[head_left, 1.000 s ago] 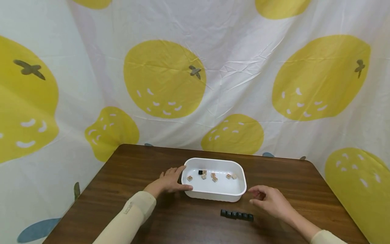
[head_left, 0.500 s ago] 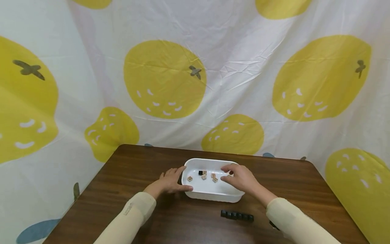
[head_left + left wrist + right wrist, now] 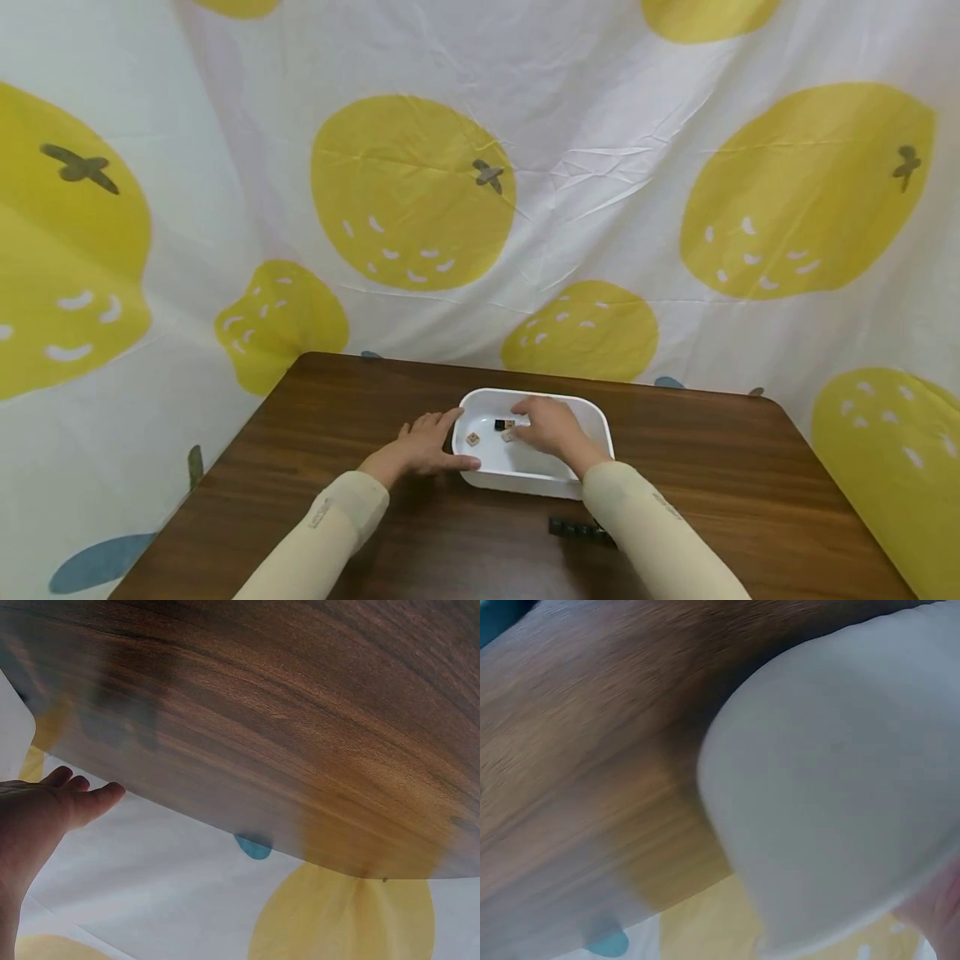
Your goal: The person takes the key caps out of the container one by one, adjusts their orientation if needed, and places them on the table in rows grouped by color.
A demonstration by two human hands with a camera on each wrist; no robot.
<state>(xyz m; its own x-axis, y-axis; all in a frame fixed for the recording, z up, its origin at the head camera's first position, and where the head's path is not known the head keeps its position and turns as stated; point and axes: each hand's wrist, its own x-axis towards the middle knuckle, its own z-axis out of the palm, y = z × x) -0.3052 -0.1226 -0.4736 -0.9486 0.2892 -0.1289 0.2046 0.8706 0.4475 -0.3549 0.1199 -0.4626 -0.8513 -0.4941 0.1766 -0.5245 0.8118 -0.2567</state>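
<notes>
— Hands first, head view: what do they do?
— Left hand (image 3: 422,444) lies flat on the table (image 3: 315,467), fingers straight, thumb against the near-left wall of the white tub (image 3: 525,482). Right hand (image 3: 550,425) reaches into the tub over the small wooden tiles (image 3: 472,438), fingers bent down; whether it pinches one, I cannot tell. A black strip (image 3: 573,527) lies on the table near the tub.
— Left wrist view?
— Straight fingers (image 3: 90,802) beside the table's edge, holding nothing.
— Right wrist?
— Blurred: the tub's wall (image 3: 832,795) over brown wood, the hand barely in the corner.
</notes>
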